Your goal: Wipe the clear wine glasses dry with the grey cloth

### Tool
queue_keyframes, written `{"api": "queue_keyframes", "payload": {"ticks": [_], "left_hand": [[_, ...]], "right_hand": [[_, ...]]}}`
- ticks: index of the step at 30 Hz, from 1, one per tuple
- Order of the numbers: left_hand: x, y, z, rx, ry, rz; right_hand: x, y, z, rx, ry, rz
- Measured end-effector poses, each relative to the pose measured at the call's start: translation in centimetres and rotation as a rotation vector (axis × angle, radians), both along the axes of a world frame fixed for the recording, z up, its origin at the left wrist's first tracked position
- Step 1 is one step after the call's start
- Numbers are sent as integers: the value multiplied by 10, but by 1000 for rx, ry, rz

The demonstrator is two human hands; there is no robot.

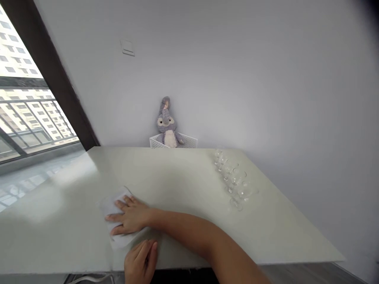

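Observation:
My right hand (130, 216) lies flat with its fingers spread on a thin white cloth (120, 241), pressing it against the pale table (183, 177) left of the middle. The right forearm reaches across from the lower right. At the table's front edge, just below the cloth, my left hand (140, 259) is curled with its fingers folded in; nothing shows in it. Several clear stemmed glasses (244, 191) stand in a slanting row on the right part of the table, apart from both hands.
Behind the table's far edge, a grey plush rabbit (170, 138) sits in a white perforated basket (191, 142) by the wall. A window with a railing (29, 100) is at the left. Below the front edge runs a white cable (90, 278).

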State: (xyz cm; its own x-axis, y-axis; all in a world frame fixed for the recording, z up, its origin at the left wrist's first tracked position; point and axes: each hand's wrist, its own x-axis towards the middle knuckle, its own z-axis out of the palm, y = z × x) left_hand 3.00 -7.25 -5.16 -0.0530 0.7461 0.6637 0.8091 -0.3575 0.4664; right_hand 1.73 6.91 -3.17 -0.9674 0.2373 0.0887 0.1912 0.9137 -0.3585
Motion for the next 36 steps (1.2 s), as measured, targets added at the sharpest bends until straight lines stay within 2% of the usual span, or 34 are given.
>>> {"api": "queue_keyframes", "payload": {"ticks": [3, 5, 7, 9, 12, 15, 18, 21, 24, 27, 30, 33, 36], "left_hand": [[1, 1, 4, 32, 1, -46], [2, 1, 9, 31, -4, -62], [5, 2, 16, 6, -21, -53], [10, 5, 25, -36, -61, -40], [27, 17, 41, -143, -203, -46], [56, 37, 58, -338, -482, -142], [94, 58, 67, -532, -931, -336], [139, 79, 68, -871, -1372, -550], [185, 100, 63, -1209, -1615, -620], [226, 121, 57, -1293, -1749, -624], [253, 139, 56, -1285, -1844, -608], [263, 149, 58, -1257, -1915, -631], [263, 151, 60, -1247, -1948, -678]], "right_hand": [[53, 15, 2, 14, -23, -126], [94, 26, 3, 12, -52, -263], [138, 29, 4, 6, -72, -344], [181, 19, 6, 10, -79, -392], [241, -13, 7, 49, -48, -438], [294, -50, 4, 115, 19, -506], [344, -79, -6, 217, 97, -661], [394, -94, -18, 334, 115, -866], [441, -96, -24, 416, 125, -1058], [472, -91, -28, 446, 136, -1188], [484, -86, -29, 435, 131, -1247], [483, -84, -29, 422, 140, -1265], [479, -84, -28, 395, 139, -1283]]}}
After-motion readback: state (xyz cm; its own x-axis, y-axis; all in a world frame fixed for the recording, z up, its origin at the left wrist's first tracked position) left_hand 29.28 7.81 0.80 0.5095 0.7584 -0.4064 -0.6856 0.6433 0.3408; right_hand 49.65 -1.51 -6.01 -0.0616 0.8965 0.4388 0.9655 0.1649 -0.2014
